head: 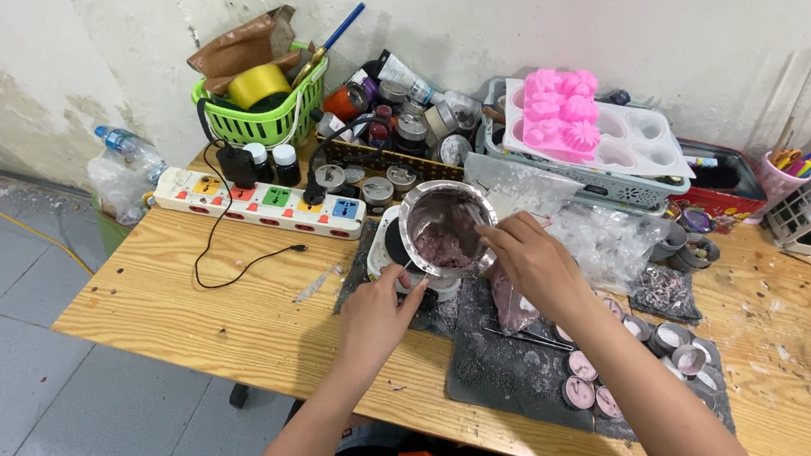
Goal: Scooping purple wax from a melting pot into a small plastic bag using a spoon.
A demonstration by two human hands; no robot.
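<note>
Pot point(445, 228), a small steel one with a shiny rim, sits on a little white burner point(385, 252) near the middle of the desk point(219, 309). Inside it lies a dull mauve, lumpy mass that coats the bottom and smears up the wall. The left hand point(379, 317) is just below the pot, its fingers point(407, 280) curled at the pot's base by the burner; what they grip is hidden. The right hand point(533, 260) reaches over the pot's right rim, fingers pinched on a thin stick point(487, 233) that points into the pot. Right of the pot, small round tins point(581, 379) lie on a grey mat point(506, 372). Left of the pot is a power strip point(259, 203); behind it, a pink mould point(560, 112).
</note>
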